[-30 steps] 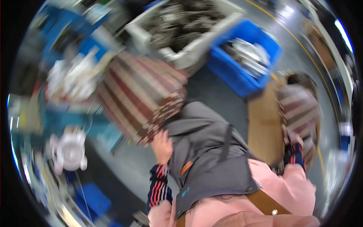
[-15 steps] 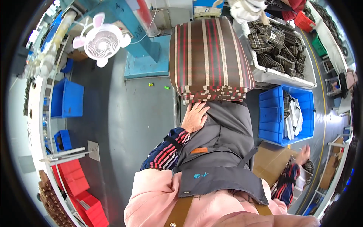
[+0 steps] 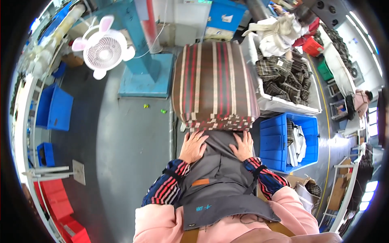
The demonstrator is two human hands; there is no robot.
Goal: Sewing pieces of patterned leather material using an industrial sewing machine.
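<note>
In front of me stands a tall stack of brown striped fabric (image 3: 214, 85) with red and cream bands, its near cut edges showing as a patchwork. My left hand (image 3: 193, 146) lies open on the dark grey apron (image 3: 221, 158) over my lap, fingers pointing at the near left edge of the stack. My right hand (image 3: 243, 146) rests on the apron's other side, fingers spread just below the near right edge. Neither hand holds anything that shows. Whether the fingertips touch the fabric, I cannot tell.
A blue bin (image 3: 273, 141) with white and plaid pieces is on my right. Behind it stands a white-lined cart (image 3: 283, 106) of plaid fabric. A white fan (image 3: 105, 48) and a blue post base (image 3: 146, 77) are front left. Another person (image 3: 360, 101) is far right.
My right hand has come in from the lower right to the apron beside the stack. The left hand stays by the stack's near left edge. The view has tilted up somewhat.
</note>
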